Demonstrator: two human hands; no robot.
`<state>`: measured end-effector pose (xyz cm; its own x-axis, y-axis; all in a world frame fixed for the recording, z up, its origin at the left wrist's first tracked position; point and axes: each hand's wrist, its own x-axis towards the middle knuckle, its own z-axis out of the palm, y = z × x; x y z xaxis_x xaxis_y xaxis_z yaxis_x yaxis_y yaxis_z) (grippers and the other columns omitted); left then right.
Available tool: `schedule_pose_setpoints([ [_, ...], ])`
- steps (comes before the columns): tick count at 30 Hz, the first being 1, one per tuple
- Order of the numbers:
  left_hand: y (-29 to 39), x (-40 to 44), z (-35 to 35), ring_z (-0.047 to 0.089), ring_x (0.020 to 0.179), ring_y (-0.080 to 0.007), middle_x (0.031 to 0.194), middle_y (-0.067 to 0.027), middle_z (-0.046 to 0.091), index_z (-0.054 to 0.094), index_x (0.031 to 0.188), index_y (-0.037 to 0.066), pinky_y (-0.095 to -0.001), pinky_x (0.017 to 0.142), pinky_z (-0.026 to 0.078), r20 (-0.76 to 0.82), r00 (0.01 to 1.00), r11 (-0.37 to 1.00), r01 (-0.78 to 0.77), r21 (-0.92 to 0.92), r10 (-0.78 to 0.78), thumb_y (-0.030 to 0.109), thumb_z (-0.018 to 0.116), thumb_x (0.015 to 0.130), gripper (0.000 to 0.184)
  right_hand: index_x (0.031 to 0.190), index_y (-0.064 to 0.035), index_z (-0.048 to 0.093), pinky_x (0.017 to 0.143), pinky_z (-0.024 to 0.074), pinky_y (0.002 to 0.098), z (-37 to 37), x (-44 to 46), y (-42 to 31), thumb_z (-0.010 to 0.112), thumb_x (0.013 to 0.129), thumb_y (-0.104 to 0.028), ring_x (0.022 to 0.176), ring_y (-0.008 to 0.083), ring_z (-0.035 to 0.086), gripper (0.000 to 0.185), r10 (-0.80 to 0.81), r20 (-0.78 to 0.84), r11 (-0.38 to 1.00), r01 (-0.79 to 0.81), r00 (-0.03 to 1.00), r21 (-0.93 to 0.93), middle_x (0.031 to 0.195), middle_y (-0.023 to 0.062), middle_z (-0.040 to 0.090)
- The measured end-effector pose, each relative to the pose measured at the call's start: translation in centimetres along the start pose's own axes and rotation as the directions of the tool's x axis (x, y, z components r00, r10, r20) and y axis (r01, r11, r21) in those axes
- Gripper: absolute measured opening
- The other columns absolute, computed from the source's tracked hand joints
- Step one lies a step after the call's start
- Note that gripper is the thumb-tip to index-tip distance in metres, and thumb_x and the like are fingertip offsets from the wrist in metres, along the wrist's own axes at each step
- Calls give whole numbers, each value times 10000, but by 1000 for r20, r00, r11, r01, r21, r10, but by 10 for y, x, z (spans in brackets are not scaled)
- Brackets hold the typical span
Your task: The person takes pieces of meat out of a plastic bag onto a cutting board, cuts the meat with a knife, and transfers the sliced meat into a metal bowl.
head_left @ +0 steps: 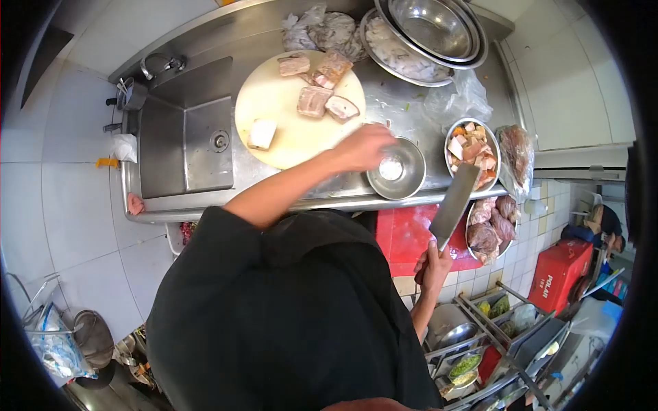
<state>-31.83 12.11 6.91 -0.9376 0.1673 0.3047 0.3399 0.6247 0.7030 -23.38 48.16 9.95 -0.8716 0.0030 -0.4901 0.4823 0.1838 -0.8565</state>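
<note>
My left hand (369, 146) is over the left edge of a small steel bowl (410, 171), its fingers curled together; anything in them is hidden. Out to the right, my right hand (433, 264) grips the handle of a cleaver (455, 205), whose broad blade points up and away. The blade's tip overlaps a bowl of cut meat pieces (471, 147). On the round cutting board (301, 140) lie several meat chunks (313, 101) near the far side and a pale block (262, 134) at the left.
Left of the board is a sink (209, 164) with a faucet (161, 63). Stacked steel bowls (439, 31) and bagged food (329, 31) stand at the back. A bowl of meat (490, 229), a red surface (408, 240), a rack (490, 329) and a red cooler (558, 274) are at the right.
</note>
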Motion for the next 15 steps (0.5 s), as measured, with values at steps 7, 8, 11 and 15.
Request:
schedule_pose_setpoints([
  [7,-60,-173,-159,432,1436,-385,1512,-199,495,473,1486,84,-478,1210,354,-61,786,723,594,351,-616,141,869,659,918,973,-44,652,419,399,281,105,-20,-43,711,981,-217,466,100,522,183,72,332,958,27,940,-284,612,9,563],
  [8,-70,-182,-162,455,1415,-382,1500,-199,503,475,1475,77,-472,1202,367,-11,795,778,596,201,-606,133,869,646,920,981,-38,661,427,400,284,123,-25,-49,713,980,-217,474,97,519,185,118,375,944,13,919,-328,620,8,567],
  [11,-89,-194,-163,514,1361,-356,1433,-177,541,489,1437,52,-410,1146,426,-8,855,839,509,192,-518,113,870,645,881,1139,-23,676,441,407,292,171,-28,-34,711,985,-233,490,101,522,264,174,476,932,12,862,-362,622,5,559],
  [15,-93,-217,-155,550,1311,-297,1375,-137,564,488,1431,52,-377,1127,439,-180,768,750,498,-435,-614,83,897,651,881,1319,-8,640,429,398,290,216,-39,-17,721,978,-249,475,100,496,426,210,472,901,19,856,-434,615,3,543],
])
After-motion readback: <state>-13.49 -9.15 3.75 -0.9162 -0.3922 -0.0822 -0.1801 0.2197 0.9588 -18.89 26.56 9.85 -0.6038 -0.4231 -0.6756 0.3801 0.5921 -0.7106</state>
